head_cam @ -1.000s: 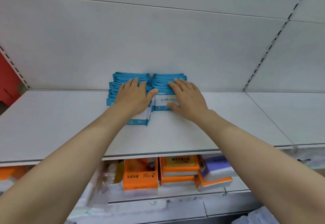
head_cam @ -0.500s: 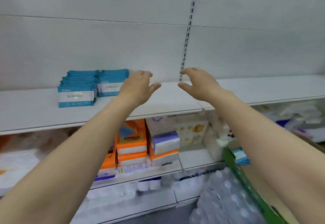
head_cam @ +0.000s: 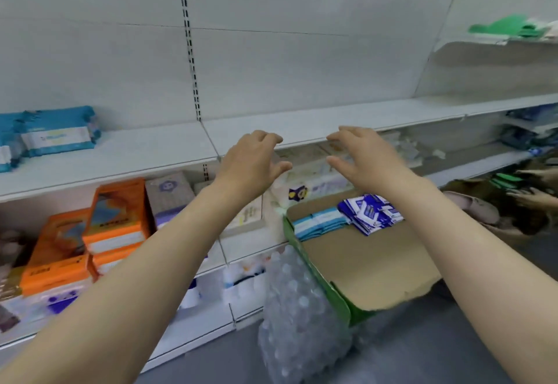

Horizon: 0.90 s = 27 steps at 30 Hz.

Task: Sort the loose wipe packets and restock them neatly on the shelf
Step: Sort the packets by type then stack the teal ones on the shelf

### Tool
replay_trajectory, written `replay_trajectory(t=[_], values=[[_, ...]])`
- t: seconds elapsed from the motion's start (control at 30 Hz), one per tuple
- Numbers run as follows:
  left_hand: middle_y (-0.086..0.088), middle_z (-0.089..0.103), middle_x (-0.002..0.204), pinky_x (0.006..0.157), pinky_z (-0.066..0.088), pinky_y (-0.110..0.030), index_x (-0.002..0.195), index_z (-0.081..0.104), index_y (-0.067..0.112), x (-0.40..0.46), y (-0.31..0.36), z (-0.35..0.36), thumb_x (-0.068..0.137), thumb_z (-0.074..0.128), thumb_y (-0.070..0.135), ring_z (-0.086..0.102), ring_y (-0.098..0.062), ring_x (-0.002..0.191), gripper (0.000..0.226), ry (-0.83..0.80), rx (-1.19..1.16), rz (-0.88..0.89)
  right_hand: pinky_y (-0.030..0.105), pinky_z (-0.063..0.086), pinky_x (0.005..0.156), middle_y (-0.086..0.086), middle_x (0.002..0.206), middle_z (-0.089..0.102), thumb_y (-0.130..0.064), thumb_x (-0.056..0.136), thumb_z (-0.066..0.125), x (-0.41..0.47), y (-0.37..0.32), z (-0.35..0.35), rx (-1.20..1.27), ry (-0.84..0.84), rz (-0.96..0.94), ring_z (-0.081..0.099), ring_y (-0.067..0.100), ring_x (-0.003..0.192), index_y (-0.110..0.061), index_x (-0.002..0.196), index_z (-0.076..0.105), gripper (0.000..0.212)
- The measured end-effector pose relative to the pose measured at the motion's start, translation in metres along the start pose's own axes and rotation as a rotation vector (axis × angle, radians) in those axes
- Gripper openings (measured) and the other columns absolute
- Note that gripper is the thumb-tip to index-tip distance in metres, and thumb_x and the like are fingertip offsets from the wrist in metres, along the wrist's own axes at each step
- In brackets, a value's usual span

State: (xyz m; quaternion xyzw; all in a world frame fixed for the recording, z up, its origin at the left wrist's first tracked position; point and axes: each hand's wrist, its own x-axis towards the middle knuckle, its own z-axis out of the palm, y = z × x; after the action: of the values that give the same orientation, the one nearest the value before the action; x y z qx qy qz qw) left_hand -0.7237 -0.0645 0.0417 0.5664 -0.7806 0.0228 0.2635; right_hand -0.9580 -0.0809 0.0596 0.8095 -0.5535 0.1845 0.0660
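Both hands are empty: the left hand (head_cam: 252,161) and the right hand (head_cam: 367,157) hang in the air side by side, fingers loosely bent and released, in front of the white metal shelf (head_cam: 302,125) and above the far end of the open brown cardboard box with green sides (head_cam: 362,260).

The loose wipe packets sit in that box at about 4 o'clock from the hands: a row of light-blue-and-white flat soft packets (head_cam: 320,222) packed on edge along the far wall, and just beside them, at their 3 o'clock, a jumbled heap of dark-blue-and-white packets (head_cam: 370,210). A tidy stack of teal-blue wipe packets with white labels (head_cam: 57,134) already stands on the shelf, well off at 9 o'clock.

These packets look light, soft and squashy, with glossy film that is probably slippery. A small bunch is best pinched across the flat faces with both hands, squeezing gently so none slide out; the jumbled ones likely need squaring up first.
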Motion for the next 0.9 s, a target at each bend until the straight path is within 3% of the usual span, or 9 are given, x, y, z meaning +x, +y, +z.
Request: replay_trajectory(t=[0.33, 0.6, 0.73, 0.9], values=[[-0.003, 0.047, 0.139, 0.098, 0.04, -0.038, 0.138, 0.046, 0.02, 0.103, 0.028, 0.143, 0.092, 0.054, 0.05, 0.043, -0.022, 0.127, 0.055, -0.13, -0.044, 0.071, 0.039, 0.04, 0.103, -0.003, 0.147, 0.048, -0.046, 0.096, 0.053, 0.038, 0.122, 0.074, -0.023, -0.085, 0.09, 0.041, 0.019, 0.135, -0.026, 0.138, 0.05, 0.047], [-0.009, 0.05, 0.134, 0.095, 0.046, -0.042, 0.137, 0.046, 0.016, 0.154, -0.013, 0.287, 0.09, 0.06, 0.048, 0.049, -0.029, 0.12, 0.059, -0.471, -0.11, -0.103, 0.039, 0.044, 0.096, 0.006, 0.13, 0.059, -0.04, 0.094, 0.058, 0.078, 0.204, 0.209, 0.067, -0.396, 0.218, 0.052, 0.028, 0.122, -0.017, 0.129, 0.058, 0.041], [-0.011, 0.05, 0.134, 0.096, 0.045, -0.044, 0.138, 0.045, 0.017, 0.152, -0.035, 0.345, 0.09, 0.061, 0.047, 0.047, -0.031, 0.123, 0.058, -0.605, -0.121, -0.232, 0.038, 0.045, 0.092, 0.007, 0.13, 0.059, -0.041, 0.092, 0.061, 0.09, 0.235, 0.282, 0.131, -0.566, 0.289, 0.054, 0.029, 0.121, -0.022, 0.13, 0.058, 0.043], [-0.007, 0.048, 0.138, 0.097, 0.044, -0.039, 0.142, 0.042, 0.021, 0.142, -0.058, 0.402, 0.09, 0.061, 0.043, 0.047, -0.028, 0.124, 0.059, -0.64, -0.184, -0.396, 0.039, 0.044, 0.097, 0.014, 0.134, 0.057, -0.034, 0.095, 0.06, 0.127, 0.272, 0.374, 0.182, -0.699, 0.236, 0.051, 0.033, 0.124, -0.015, 0.138, 0.052, 0.048]])
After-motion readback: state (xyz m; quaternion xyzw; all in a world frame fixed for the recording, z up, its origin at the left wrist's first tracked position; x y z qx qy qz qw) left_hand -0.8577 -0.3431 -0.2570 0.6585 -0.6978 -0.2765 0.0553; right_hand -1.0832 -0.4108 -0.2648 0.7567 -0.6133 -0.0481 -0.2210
